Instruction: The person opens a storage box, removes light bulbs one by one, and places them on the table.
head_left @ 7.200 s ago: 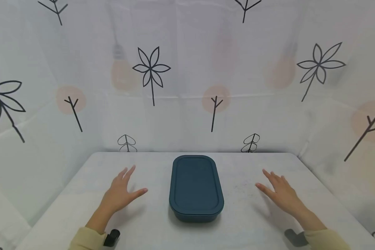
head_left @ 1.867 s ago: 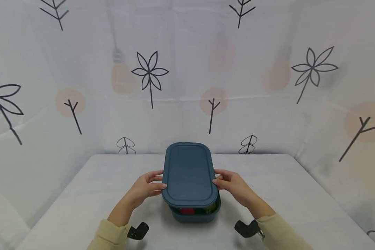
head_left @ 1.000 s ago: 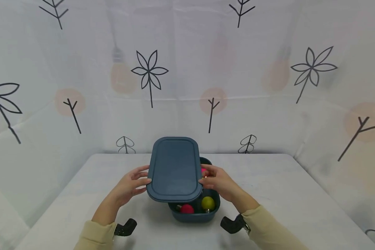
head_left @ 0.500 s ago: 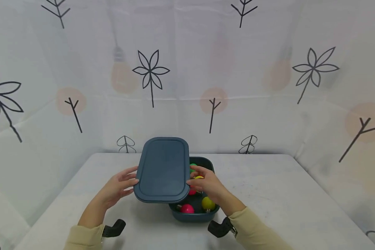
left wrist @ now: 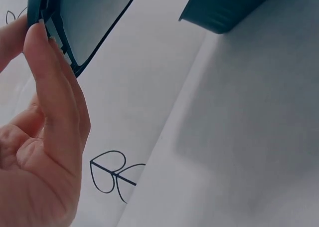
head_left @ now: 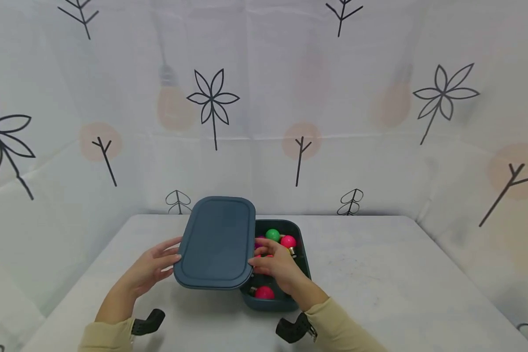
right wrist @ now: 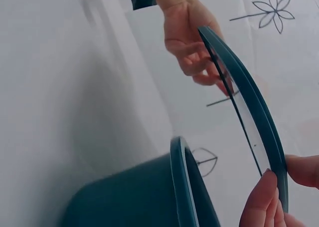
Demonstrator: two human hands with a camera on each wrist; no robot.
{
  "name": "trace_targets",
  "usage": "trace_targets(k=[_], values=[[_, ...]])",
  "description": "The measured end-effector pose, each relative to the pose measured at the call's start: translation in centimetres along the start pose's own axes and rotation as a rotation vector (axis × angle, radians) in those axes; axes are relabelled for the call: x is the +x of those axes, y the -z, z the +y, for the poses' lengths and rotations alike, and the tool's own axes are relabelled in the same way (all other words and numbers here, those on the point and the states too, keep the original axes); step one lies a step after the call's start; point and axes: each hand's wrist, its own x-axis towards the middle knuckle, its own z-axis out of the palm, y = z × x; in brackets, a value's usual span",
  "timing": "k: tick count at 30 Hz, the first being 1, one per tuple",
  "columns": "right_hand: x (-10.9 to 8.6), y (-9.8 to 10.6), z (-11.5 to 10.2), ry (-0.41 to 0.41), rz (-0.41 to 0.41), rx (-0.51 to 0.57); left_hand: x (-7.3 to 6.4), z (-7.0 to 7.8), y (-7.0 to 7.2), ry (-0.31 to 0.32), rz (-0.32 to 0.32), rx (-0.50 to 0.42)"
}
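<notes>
A dark blue lid (head_left: 215, 242) is held tilted in the air, left of its box and partly over it. My left hand (head_left: 147, 269) pinches the lid's left edge between thumb and fingers. At the opposite edge my right hand (head_left: 279, 269) grips it, reaching across the box. The dark blue box (head_left: 273, 305) stands on the table with its top uncovered on the right side. Inside lie several coloured light bulbs, among them a green bulb (head_left: 273, 235), a pink bulb (head_left: 288, 241) and a red bulb (head_left: 264, 293). The lid and my right hand hide other contents.
The white table (head_left: 378, 274) spreads out around the box. Behind it hangs a white cloth (head_left: 264, 166) printed with flowers and twigs. A black wrist device (head_left: 148, 322) sits by the left sleeve, and another black device (head_left: 293, 328) by the right sleeve.
The hands came from apart to the lid's two sides, raised it off the box and carried it left. The bulbs inside came into view. The box stayed in place.
</notes>
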Motion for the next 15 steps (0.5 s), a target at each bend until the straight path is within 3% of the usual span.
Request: trace_targets(k=[15], values=[[-0.1, -3.1, 1.1, -0.028, -0.048, -0.007, -1.4, -1.3, 3.5, 0.004, -0.031, -0.016]])
